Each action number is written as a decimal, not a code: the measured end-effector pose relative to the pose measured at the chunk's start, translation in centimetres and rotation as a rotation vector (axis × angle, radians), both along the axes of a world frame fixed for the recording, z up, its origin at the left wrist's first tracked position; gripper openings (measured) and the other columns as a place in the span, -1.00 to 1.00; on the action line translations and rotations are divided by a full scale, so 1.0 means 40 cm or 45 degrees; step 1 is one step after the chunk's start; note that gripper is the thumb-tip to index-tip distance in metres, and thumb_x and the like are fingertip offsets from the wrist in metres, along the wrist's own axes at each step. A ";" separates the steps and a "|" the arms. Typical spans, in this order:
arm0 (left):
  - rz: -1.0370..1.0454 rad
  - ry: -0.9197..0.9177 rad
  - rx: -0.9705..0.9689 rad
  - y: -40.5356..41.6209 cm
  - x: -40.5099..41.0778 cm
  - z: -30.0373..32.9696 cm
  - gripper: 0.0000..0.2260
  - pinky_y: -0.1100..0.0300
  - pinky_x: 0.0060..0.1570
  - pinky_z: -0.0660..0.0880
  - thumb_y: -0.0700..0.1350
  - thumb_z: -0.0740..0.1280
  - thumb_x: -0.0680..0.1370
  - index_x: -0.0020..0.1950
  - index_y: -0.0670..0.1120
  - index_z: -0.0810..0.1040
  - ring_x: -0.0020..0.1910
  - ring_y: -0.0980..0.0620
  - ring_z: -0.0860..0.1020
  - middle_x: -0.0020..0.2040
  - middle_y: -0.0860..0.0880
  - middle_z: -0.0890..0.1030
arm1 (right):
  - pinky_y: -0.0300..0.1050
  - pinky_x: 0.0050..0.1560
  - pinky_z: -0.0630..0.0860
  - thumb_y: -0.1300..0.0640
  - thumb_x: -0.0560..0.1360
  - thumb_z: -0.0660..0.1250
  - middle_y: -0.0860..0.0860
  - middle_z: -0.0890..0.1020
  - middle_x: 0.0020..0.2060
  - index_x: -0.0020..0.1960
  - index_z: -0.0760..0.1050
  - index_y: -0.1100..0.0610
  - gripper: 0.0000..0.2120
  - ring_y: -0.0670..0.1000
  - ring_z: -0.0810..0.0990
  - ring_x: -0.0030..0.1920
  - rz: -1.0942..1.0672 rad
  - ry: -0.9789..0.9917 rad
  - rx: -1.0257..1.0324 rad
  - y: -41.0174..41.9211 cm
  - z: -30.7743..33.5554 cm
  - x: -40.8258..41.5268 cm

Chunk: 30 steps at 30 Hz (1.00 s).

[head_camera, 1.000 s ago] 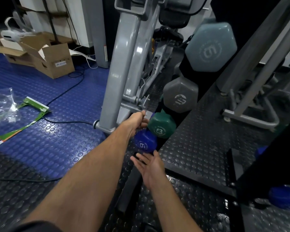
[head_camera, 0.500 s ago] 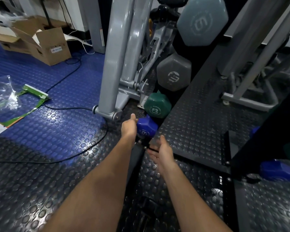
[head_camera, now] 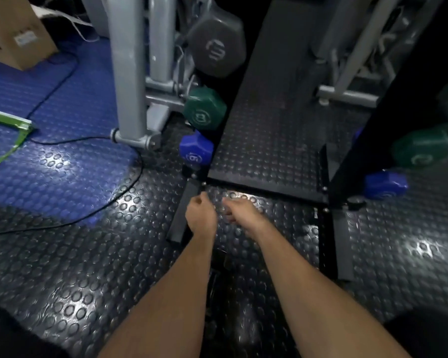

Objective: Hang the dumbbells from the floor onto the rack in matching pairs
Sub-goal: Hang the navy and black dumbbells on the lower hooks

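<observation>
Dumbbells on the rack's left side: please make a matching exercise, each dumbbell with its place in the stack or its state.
Things:
1. grey dumbbell
2. green dumbbell
3. blue dumbbell
4. left hand

Places or states:
A. lowest of the three
B. holds nothing, fingers curled
C. highest of the three
D. in the middle of the three

Pairs: 1-C, 2-D, 3-A, 4-B

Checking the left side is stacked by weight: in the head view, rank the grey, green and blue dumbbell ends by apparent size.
1. grey dumbbell
2. green dumbbell
3. blue dumbbell

The blue one lies nearest the camera yet looks smallest, so the order seems real.
</observation>
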<state>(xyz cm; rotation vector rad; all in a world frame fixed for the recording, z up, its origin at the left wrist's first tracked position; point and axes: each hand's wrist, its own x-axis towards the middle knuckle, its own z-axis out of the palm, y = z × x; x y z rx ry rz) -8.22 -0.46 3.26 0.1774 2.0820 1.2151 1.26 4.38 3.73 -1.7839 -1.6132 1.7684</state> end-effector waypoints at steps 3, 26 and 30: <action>-0.267 -0.118 -0.137 0.013 0.085 -0.052 -0.68 0.04 0.04 0.56 0.00 0.25 0.62 0.18 -0.18 0.64 0.03 -0.18 0.62 0.08 -0.17 0.68 | -0.07 -0.19 0.49 -0.03 0.61 0.28 0.16 0.70 -0.15 0.02 0.68 0.17 -0.69 0.08 0.59 -0.25 0.051 -0.186 0.061 -0.006 -0.031 0.099; -0.648 -0.627 -0.613 -0.158 0.707 -0.333 -0.40 -0.08 0.24 0.52 0.28 0.07 0.65 0.32 -0.19 0.50 0.07 -0.19 0.61 0.11 -0.17 0.64 | -0.15 -0.31 0.37 0.30 0.49 0.33 0.07 0.54 -0.37 -0.09 0.63 0.23 -0.89 0.05 0.48 -0.33 -0.343 -0.523 -0.392 -0.266 -0.205 0.886; -0.624 -0.597 -0.630 -0.174 0.714 -0.361 -0.39 -0.14 0.25 0.53 0.28 0.06 0.65 0.30 -0.21 0.54 0.10 -0.20 0.62 0.15 -0.19 0.66 | -0.16 -0.20 0.51 0.14 0.50 0.45 0.00 0.66 -0.14 0.03 0.65 0.11 -0.88 -0.02 0.61 -0.12 -0.357 -0.324 -0.527 -0.276 -0.180 0.875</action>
